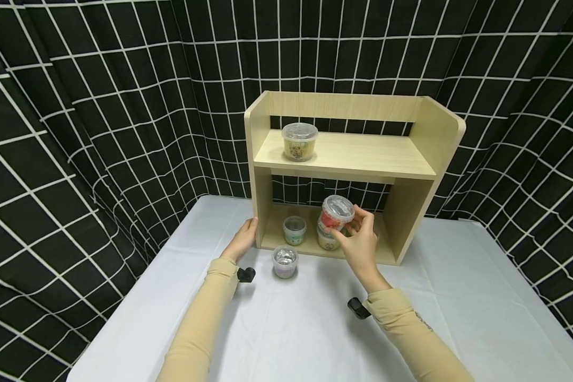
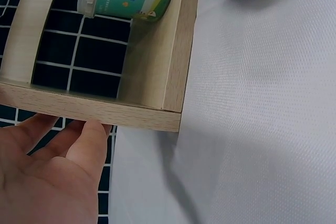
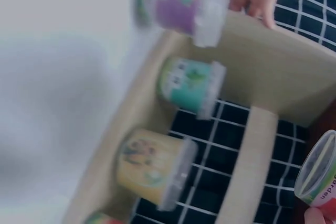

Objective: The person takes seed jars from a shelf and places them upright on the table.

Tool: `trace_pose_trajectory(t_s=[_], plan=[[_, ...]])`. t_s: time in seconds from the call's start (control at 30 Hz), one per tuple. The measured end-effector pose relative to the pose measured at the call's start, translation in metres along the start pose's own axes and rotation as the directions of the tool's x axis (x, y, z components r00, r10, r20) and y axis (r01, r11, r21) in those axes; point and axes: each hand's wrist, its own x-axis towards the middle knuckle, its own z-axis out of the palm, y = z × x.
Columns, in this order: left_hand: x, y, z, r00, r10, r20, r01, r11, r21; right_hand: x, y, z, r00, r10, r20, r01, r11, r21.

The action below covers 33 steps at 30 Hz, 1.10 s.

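Observation:
My right hand [image 1: 361, 241] pinches a small clear-lidded tub with a red label [image 1: 336, 214] between thumb and fingers, tilted in front of the lower compartment. Behind and below it a yellow tub [image 1: 328, 241] stands on the bottom board, partly hidden. With extended fingers, my left hand [image 2: 52, 166] touches the outside of the left panel of the wooden shelf [image 1: 259, 175]. To the right of that panel, inside, stands a teal tub [image 1: 294, 231]. A purple tub [image 1: 285, 262] is on the white cloth just in front of the shelf.
A larger yellow tub [image 1: 300, 142] stands at the left of the upper board. In the right wrist view, part of another tub [image 3: 102, 219] shows at the bottom edge. Black curtain with a white grid [image 1: 315, 53] surrounds the table [image 1: 286, 329] at the back and sides.

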Motion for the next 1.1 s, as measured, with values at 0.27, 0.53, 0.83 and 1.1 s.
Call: trace_pose_trajectory(t_s=[0.27,0.53,0.83,1.1], plan=[[0.003,0.001,-0.002,1.000,0.003,0.007,-0.003,1.000,0.000,-0.018,0.013,0.003,0.995,0.091,0.035,-0.090,0.996,-0.024],[0.003,-0.001,-0.002,1.000,0.006,0.004,-0.006,1.000,-0.004,-0.037,0.027,0.012,0.987,0.151,0.057,-0.149,0.988,-0.032],[0.001,-0.001,-0.002,1.000,-0.007,0.008,0.007,1.000,0.009,-0.055,0.044,0.020,0.978,0.190,0.090,-0.182,0.979,-0.088],[0.000,0.000,-0.002,1.000,-0.006,0.007,0.006,1.000,0.015,-0.062,0.050,0.022,0.953,0.265,0.147,-0.238,0.954,-0.183]])
